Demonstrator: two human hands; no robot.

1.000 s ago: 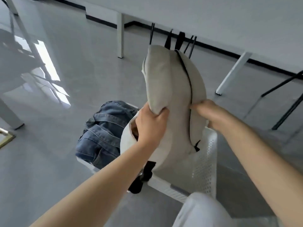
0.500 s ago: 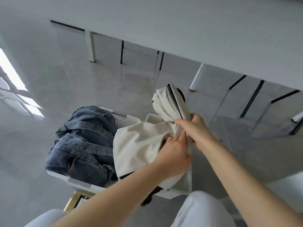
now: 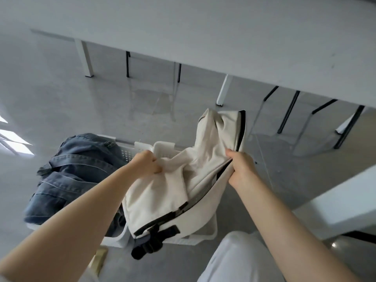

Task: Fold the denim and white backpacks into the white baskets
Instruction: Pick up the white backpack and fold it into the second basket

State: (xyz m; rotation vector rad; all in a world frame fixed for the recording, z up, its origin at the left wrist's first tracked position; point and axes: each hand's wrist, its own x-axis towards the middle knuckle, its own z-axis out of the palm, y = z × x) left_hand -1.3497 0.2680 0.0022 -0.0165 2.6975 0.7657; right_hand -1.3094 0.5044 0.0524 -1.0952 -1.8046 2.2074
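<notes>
Gripping the white backpack [image 3: 162, 192] over the near white basket [image 3: 205, 235], my left hand [image 3: 145, 162] and right hand [image 3: 241, 169] have fingers pinched on its fabric. Farther left, the denim backpack [image 3: 69, 176] fills its own basket [image 3: 128, 151].

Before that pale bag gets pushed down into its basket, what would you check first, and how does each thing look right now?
1. Both hands hold the white backpack: ok. The left hand has a grip on its left side, the right hand on its zipper edge.
2. Bag is over its basket: ok. It hangs above the right white basket.
3. Bag is folded compactly: not ok. The top part sticks up, bunched.
4. Straps tucked in: not ok. Black straps and a buckle dangle past the basket's front rim.
5. Basket has room: cannot tell. The bag hides its inside.
6. Denim backpack is stowed: ok. It sits in the left basket, though it bulges over the rim.
</notes>
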